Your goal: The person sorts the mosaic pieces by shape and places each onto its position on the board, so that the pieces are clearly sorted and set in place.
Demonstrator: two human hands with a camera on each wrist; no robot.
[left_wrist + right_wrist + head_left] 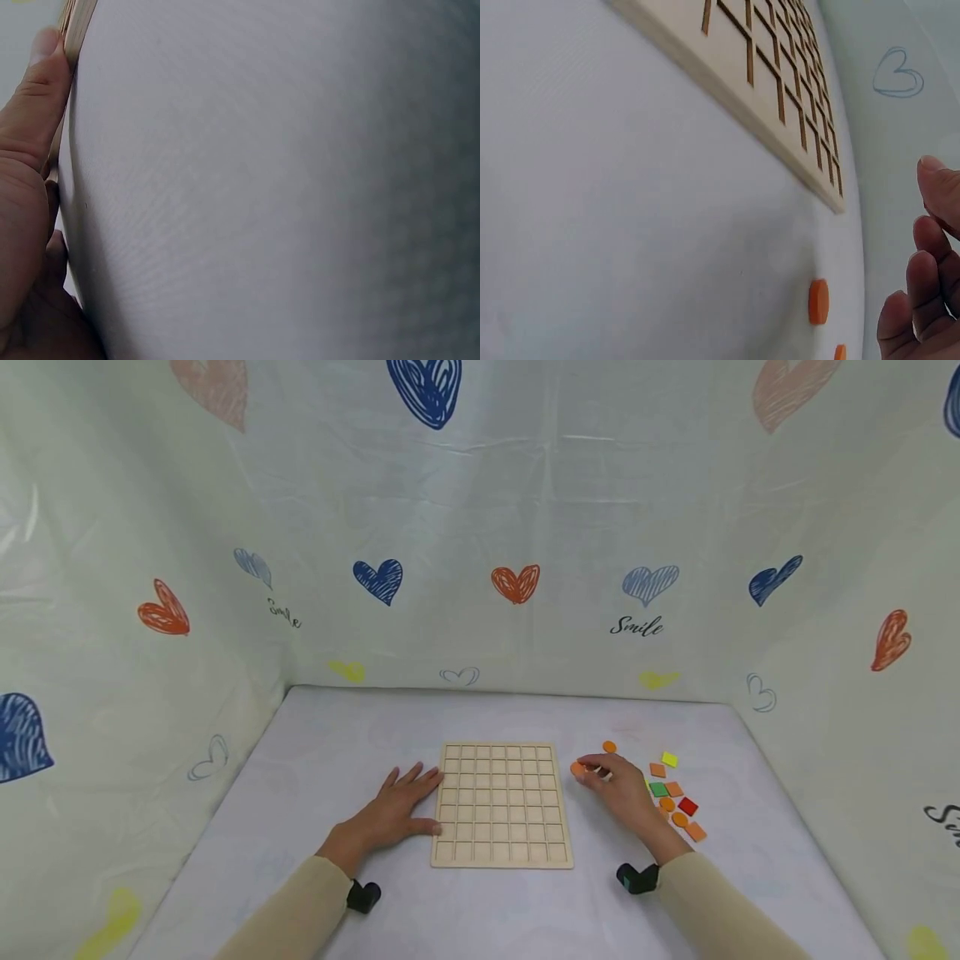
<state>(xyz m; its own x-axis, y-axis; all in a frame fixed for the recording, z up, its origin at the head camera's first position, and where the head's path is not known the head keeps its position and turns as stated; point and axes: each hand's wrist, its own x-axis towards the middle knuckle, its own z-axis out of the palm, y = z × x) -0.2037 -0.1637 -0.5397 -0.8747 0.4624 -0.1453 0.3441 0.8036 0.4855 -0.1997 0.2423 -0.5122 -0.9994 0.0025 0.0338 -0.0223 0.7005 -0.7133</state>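
Observation:
My left hand (393,812) lies with its fingers spread along the left edge of a wooden grid board (438,860). In the left wrist view the thumb (46,82) touches the board's side (78,34). The right hand (618,787) is over the table beyond the board's right edge, fingers loosely bent. At its fingertips in the head view appears an orange disc (577,769). From the right wrist, that disc (819,301) looks flat on the table, apart from the fingers (924,277). Nothing shows between thumb and fingers there.
Another orange disc (609,747) lies behind the right hand. Several small pieces spread beside the right wrist: orange discs (679,819), orange squares (696,832), a green square (658,789), a red square (687,807) and a yellow square (670,760). Heart-printed sheeting encloses the white table (360,718).

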